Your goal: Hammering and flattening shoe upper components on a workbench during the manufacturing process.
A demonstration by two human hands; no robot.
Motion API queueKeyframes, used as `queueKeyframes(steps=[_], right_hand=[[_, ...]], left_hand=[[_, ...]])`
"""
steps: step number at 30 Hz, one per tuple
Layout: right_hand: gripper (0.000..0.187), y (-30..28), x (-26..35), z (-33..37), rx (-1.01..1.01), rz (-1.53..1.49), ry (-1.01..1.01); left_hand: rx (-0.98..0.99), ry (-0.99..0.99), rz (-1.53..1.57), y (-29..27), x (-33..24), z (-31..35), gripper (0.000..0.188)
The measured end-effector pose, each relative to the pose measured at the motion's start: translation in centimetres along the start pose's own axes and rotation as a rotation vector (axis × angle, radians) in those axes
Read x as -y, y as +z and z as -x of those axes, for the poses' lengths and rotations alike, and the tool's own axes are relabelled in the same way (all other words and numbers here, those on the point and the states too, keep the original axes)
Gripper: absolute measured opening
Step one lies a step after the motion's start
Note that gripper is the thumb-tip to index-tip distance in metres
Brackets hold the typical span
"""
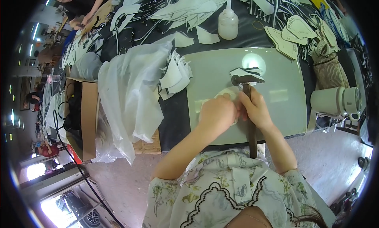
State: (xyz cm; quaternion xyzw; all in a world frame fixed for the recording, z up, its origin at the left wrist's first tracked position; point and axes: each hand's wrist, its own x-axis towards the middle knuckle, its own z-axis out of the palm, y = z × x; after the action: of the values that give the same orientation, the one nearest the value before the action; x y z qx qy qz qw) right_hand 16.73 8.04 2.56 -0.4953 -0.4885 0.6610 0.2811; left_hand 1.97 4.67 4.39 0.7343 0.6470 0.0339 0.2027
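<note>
My right hand (256, 106) is closed round a hammer (252, 137), near its dark metal head. The wooden handle points back toward my body. Just left of it, my left hand (218, 110) is closed, its fingers curled over a pale cut piece (232, 91) on the grey-green work board (278, 121). The fingertips of both hands meet at the piece, and the exact grip is partly hidden. Right behind the hammer head lies a small stack of white pieces with dark edges (245, 71).
Left of the board are a stack of white cut pieces (173, 77), a clear plastic bag (132, 85) and a cardboard box (90, 117). A squeeze bottle (228, 24) stands behind the board. To the right are pale patterns (282, 42) and a light-coloured flask (329, 101). Another person (85, 8) works far left.
</note>
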Motion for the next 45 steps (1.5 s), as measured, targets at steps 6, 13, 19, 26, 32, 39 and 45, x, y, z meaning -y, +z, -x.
queueKeyframes(steps=[6, 13, 19, 26, 32, 39, 45], right_hand=[[0.025, 0.6, 0.3, -0.2, 0.018, 0.122, -0.001], [0.026, 0.0, -0.2, -0.3, 0.028, 0.026, 0.080], [0.025, 0.3, 0.8, 0.5, 0.073, -0.033, 0.012], [0.023, -7.6, -0.2, 1.6, -0.190, 0.015, 0.027], [0.025, -7.1, -0.8, 1.1, -0.226, -0.002, 0.025], [0.025, -7.9, -0.7, 1.1, -0.221, -0.026, 0.037], [0.026, -7.5, 0.0, 1.2, -0.193, -0.031, 0.047]], left_hand=[[0.032, 0.060, 0.162, 0.9, 2.5, -0.4, 0.020], [-0.569, -0.259, 0.639, -10.1, 11.9, 4.9, 0.012], [-0.549, -0.182, -0.134, -3.9, 15.2, -2.5, 0.028], [-0.527, -0.123, 0.363, -5.1, 8.1, -3.8, 0.024], [-0.206, 0.212, 0.256, -1.7, 2.1, -8.2, 0.036], [0.037, 0.266, 0.225, -0.9, 2.1, -9.8, 0.038], [0.185, 0.310, 0.232, -2.9, 2.1, -11.1, 0.033]])
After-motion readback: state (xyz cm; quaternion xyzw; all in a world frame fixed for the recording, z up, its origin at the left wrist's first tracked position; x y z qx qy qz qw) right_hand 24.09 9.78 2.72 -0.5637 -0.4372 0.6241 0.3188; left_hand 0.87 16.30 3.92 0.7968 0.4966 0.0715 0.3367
